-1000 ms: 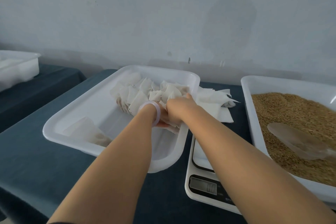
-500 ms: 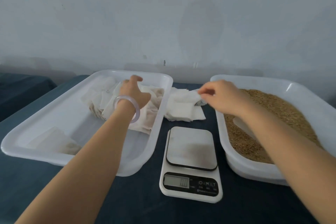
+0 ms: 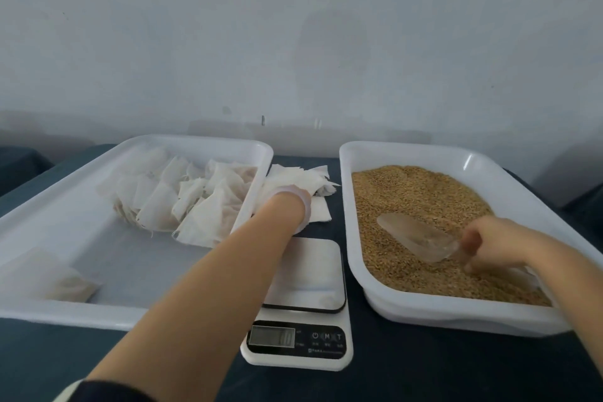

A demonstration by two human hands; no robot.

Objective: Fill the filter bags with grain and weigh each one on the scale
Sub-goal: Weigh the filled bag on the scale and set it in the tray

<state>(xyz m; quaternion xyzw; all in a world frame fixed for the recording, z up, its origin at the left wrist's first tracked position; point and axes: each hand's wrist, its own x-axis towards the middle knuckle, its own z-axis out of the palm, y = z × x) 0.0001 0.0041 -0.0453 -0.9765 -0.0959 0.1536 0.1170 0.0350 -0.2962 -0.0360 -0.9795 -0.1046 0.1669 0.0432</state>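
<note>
Scale (image 3: pixel 303 274) sits at mid-counter (image 3: pixel 424 369). Its plate is bare and its display is too blurred to read.

Left of scale: bag tray (image 3: pixel 195 143) with a heap of filled bags (image 3: pixel 182 202) at its far end. Brown shows along the heap's lower edge, so these are probably done. One more bag (image 3: pixel 62 281) lies alone in the near corner.

Behind scale: a loose pile of empty bags (image 3: pixel 293 178) on the counter, between the two trays.

Right of scale: grain tray (image 3: pixel 408 147), grain (image 3: pixel 424 192) deep across most of it.

Left arm (image 3: pixel 228 254) reaches over the scale toward the empty bags. The left grip is hidden past the bangle (image 3: pixel 290 206), so it cannot be told whether it is released or holds a bag.

Right grip (image 3: pixel 486 245) is in the grain tray, fingers curled round the rear of the clear scoop (image 3: pixel 421 238). The scoop's bowl lies on the grain and looks unloaded.

Progress, as judged: a batch is finished and set aside left of scale, and a new round is just starting. Left to do: get a bag in hand, open it, scoop grain in, weigh it on the scale, then move it to the bag tray. The pile behind the scale suggests many rounds remain.
</note>
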